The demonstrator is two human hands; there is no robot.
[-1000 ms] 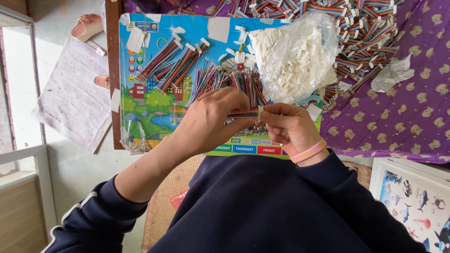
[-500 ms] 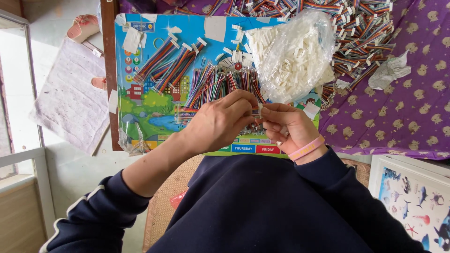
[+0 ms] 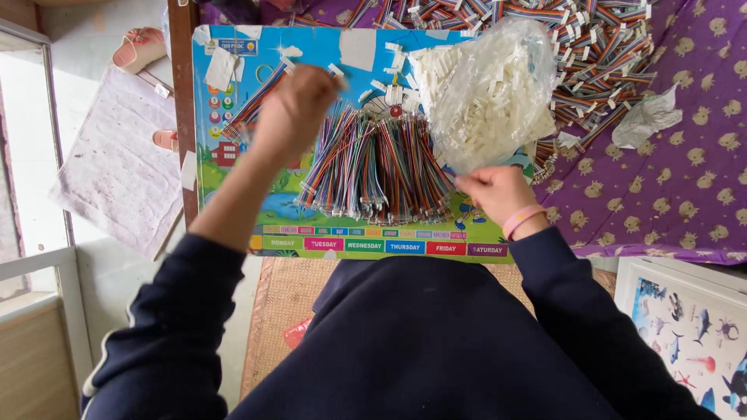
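From the head camera, the left hand (image 3: 299, 105) is stretched out over the colourful board (image 3: 233, 167), fingers curled above a bundle of striped wires (image 3: 261, 101); whether it grips them, I cannot tell. The right hand (image 3: 494, 190) is closed in a loose fist just below the clear bag of white plugs (image 3: 490, 89), beside the heap of loose wires (image 3: 381, 167) lying mid-board.

head cam | looks straight down | near, above board (image 3: 233, 167) and lap

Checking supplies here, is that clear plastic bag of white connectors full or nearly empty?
Full: the clear plastic bag bulges with small white connectors, and more lie loose at its left edge on the colourful board.
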